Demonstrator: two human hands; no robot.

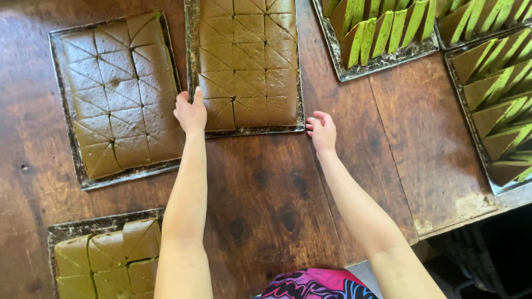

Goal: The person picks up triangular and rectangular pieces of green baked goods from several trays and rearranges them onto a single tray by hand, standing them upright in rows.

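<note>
Brown cake [246, 61], scored into squares and triangles, sat in a dark metal tray [301, 83] at the middle of the wooden table [266, 194]. The person's left hand [190, 112] pressed against the tray's near-left corner, thumb laid on the cake edge, seemingly to steady or slide it. Their right hand [322, 132] rested at the near-right corner, fingers loosely curled and gripping nothing. A second tray of cut cake [119, 94] lay just beside it at a tilt, while trays of green-edged slices [382, 27] stood on edge farther right.
</note>
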